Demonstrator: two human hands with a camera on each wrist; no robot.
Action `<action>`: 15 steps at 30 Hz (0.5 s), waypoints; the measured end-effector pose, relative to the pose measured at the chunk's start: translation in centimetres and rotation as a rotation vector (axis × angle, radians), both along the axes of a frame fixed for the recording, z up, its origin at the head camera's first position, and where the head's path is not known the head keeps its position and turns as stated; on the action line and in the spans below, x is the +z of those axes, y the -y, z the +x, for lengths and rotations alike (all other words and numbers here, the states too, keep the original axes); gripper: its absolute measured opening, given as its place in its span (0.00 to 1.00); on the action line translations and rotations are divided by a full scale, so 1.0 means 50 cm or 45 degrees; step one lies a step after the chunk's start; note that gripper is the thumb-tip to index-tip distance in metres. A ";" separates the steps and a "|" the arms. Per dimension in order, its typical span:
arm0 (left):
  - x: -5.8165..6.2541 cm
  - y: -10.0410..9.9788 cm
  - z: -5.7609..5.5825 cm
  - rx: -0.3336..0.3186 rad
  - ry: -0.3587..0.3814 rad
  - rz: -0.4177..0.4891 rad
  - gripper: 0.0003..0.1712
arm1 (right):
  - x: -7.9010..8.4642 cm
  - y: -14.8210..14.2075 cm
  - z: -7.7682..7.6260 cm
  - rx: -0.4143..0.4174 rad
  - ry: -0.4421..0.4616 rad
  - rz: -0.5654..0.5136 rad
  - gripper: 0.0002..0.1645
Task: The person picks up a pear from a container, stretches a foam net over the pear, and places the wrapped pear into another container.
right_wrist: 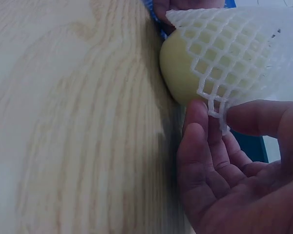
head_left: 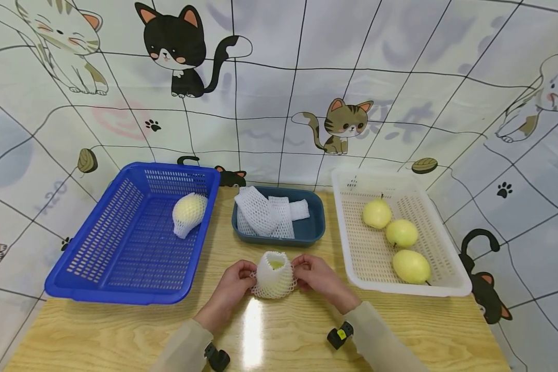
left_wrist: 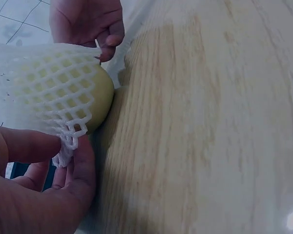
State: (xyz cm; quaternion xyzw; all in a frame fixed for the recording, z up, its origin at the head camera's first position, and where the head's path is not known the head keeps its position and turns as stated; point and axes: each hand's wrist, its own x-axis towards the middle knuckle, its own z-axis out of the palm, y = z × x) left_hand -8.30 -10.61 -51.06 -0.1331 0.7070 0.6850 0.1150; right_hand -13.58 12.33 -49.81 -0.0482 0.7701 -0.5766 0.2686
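Observation:
A pale yellow pear-like fruit point(left_wrist: 104, 97) sits on the wooden table, mostly covered by a white foam net sleeve point(head_left: 273, 281). The sleeve's top gapes open, and a bit of yellow shows inside. My left hand point(head_left: 234, 283) pinches the sleeve's lower edge on the left between thumb and fingers. On the opposite side my right hand point(head_left: 317, 276) pinches the same edge. Both wrist views show the fruit's bare bottom below the stretched mesh point(right_wrist: 223, 53), resting against the tabletop.
A blue basket point(head_left: 116, 294) at left holds one sleeved fruit point(head_left: 189, 211). Behind the hands, a dark teal tray point(head_left: 315, 227) contains several folded foam nets point(head_left: 260, 212). In the white basket point(head_left: 353, 274) at right lie three yellow fruits point(head_left: 411, 266). A cat-patterned sheet point(head_left: 269, 77) stands behind.

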 end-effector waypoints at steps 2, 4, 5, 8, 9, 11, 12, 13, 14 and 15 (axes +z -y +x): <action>0.002 0.000 -0.001 -0.010 0.002 -0.009 0.14 | -0.003 0.000 0.001 0.003 -0.005 0.006 0.17; 0.004 0.000 -0.003 -0.019 -0.004 -0.023 0.14 | -0.006 0.001 0.001 0.005 -0.009 0.003 0.17; 0.005 0.000 -0.004 -0.024 -0.009 -0.034 0.14 | -0.007 0.001 0.002 0.007 -0.015 0.003 0.17; 0.007 0.001 -0.006 -0.039 -0.019 -0.063 0.13 | -0.009 0.003 0.003 0.016 -0.012 0.002 0.17; 0.007 0.002 -0.007 -0.044 -0.020 -0.071 0.12 | -0.008 0.004 0.003 0.019 -0.009 0.002 0.16; 0.006 0.004 -0.009 -0.057 -0.035 -0.097 0.12 | -0.008 0.005 0.004 0.027 -0.018 0.004 0.16; 0.005 0.005 -0.011 -0.065 -0.043 -0.117 0.12 | -0.008 0.006 0.005 0.033 -0.019 0.002 0.15; 0.004 0.006 -0.012 -0.076 -0.055 -0.142 0.12 | -0.008 0.006 0.006 0.038 -0.026 0.001 0.15; 0.003 0.007 -0.014 -0.086 -0.065 -0.172 0.13 | -0.008 0.007 0.006 0.043 -0.036 0.001 0.15; 0.002 0.008 -0.016 -0.097 -0.077 -0.197 0.13 | -0.008 0.007 0.007 0.047 -0.044 0.000 0.15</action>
